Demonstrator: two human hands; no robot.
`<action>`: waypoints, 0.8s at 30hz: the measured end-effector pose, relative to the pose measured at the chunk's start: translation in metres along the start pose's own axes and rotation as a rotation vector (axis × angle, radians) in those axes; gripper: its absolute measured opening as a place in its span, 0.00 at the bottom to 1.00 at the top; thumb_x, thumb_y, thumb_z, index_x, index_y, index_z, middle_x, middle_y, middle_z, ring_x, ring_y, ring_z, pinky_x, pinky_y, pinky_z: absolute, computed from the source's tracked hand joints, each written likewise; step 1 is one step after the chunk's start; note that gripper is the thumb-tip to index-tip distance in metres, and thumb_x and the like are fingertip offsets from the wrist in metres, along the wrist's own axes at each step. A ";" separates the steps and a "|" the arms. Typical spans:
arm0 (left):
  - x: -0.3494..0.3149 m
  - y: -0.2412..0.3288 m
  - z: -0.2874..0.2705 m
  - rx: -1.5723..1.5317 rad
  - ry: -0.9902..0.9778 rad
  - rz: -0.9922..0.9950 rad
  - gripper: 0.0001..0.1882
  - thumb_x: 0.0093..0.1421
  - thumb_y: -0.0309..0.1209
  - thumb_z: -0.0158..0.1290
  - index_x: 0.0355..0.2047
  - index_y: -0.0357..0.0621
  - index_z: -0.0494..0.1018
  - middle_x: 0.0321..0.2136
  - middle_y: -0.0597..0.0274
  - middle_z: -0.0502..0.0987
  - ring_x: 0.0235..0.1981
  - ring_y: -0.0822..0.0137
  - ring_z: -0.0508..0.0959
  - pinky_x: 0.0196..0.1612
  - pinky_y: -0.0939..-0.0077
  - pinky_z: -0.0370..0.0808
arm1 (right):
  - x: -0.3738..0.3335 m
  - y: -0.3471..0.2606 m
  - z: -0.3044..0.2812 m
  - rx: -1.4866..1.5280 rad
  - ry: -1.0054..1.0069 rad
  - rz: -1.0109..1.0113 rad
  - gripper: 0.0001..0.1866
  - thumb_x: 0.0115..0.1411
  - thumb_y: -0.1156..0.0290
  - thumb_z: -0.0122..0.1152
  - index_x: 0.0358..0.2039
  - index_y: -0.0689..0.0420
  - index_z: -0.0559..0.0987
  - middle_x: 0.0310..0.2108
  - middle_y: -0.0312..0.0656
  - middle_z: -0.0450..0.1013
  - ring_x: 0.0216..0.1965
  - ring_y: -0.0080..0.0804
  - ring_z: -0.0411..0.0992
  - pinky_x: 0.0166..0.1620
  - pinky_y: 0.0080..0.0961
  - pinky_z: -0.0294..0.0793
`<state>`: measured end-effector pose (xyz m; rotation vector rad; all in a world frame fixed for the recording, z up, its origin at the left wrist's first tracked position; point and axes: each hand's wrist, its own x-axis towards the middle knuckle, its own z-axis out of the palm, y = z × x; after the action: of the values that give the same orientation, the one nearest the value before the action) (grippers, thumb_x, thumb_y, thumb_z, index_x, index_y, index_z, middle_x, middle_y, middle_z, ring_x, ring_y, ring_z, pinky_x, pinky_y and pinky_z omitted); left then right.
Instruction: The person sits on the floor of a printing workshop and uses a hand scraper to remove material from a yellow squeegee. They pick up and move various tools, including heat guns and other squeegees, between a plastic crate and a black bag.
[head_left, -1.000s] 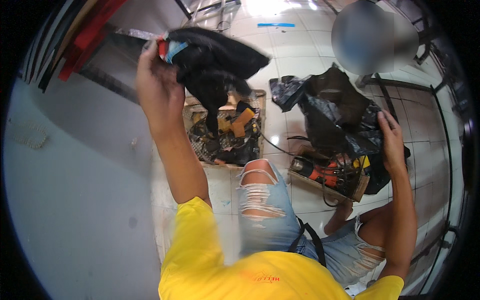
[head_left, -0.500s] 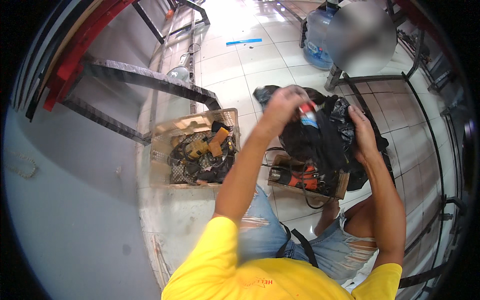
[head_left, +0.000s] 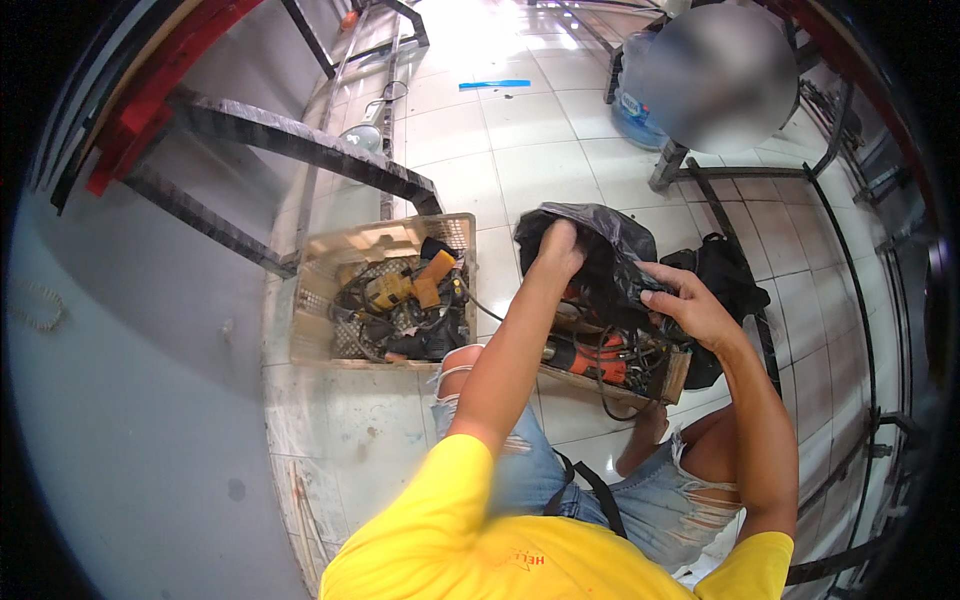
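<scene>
Hands work together on a black plastic bag (head_left: 600,265) held above a wooden crate (head_left: 640,372) of tools on the tiled floor (head_left: 520,140); left hand (head_left: 560,250) reaches into the bag mouth, fingers hidden, so its grasp cannot be told; right hand (head_left: 690,305) pinches the bag's rim, holding it open; judged progress: bag open and being searched, contents not yet out; a plastic basket (head_left: 385,290) of power tools stands just beside the crate.
</scene>
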<state>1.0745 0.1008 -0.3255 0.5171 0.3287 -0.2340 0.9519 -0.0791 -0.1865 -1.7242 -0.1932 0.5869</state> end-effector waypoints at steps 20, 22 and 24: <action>-0.098 0.127 -0.014 0.780 -0.286 0.445 0.14 0.65 0.37 0.49 0.37 0.35 0.74 0.27 0.56 0.79 0.21 0.65 0.80 0.22 0.78 0.76 | -0.007 -0.009 -0.065 0.588 0.696 -0.173 0.18 0.64 0.70 0.54 0.54 0.56 0.71 0.34 0.31 0.72 0.31 0.15 0.69 0.36 0.16 0.74; -0.048 0.149 -0.085 0.830 0.102 0.572 0.13 0.64 0.33 0.49 0.37 0.33 0.73 0.25 0.56 0.79 0.23 0.66 0.80 0.26 0.75 0.78 | -0.011 -0.012 -0.064 0.555 0.702 -0.161 0.19 0.64 0.70 0.54 0.55 0.56 0.71 0.35 0.31 0.72 0.31 0.15 0.69 0.36 0.16 0.74; -0.013 0.160 -0.184 1.354 0.496 0.621 0.18 0.58 0.36 0.54 0.41 0.32 0.74 0.34 0.48 0.80 0.39 0.55 0.80 0.44 0.62 0.75 | -0.009 -0.018 -0.055 0.553 0.709 -0.138 0.19 0.64 0.70 0.55 0.55 0.57 0.71 0.35 0.30 0.72 0.31 0.15 0.68 0.37 0.16 0.73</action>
<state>1.0649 0.3329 -0.4003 1.9914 0.4437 0.3415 0.9741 -0.1260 -0.1601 -1.2681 0.3260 -0.0987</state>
